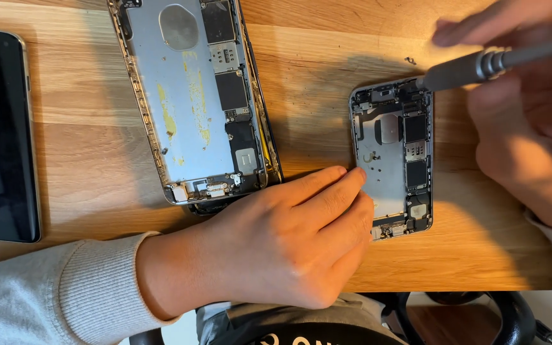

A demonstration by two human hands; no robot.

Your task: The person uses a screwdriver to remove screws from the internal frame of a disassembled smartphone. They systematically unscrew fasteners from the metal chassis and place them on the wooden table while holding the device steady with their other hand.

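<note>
The small opened phone (391,160), right of centre, shows bare grey innards; left hand (289,239) presses flat-fingered on its edge, right hand (531,121) grips a screwdriver (480,67) at its top corner.

A: Worktop (97,153): wood, visible grain, smooth satin finish. Small phone shell (391,160): matt grey metal inside, dark components along one edge.

B: Larger phone shell (193,96): bare metal plate, dull, streaked with yellowish residue. Screwdriver (480,67): grey metal shaft, matt, ridged collar.

A: Tablet (1,134): glossy black glass. Sleeve (65,294) at the left hand (276,243): pale ribbed knit cloth, soft
</note>
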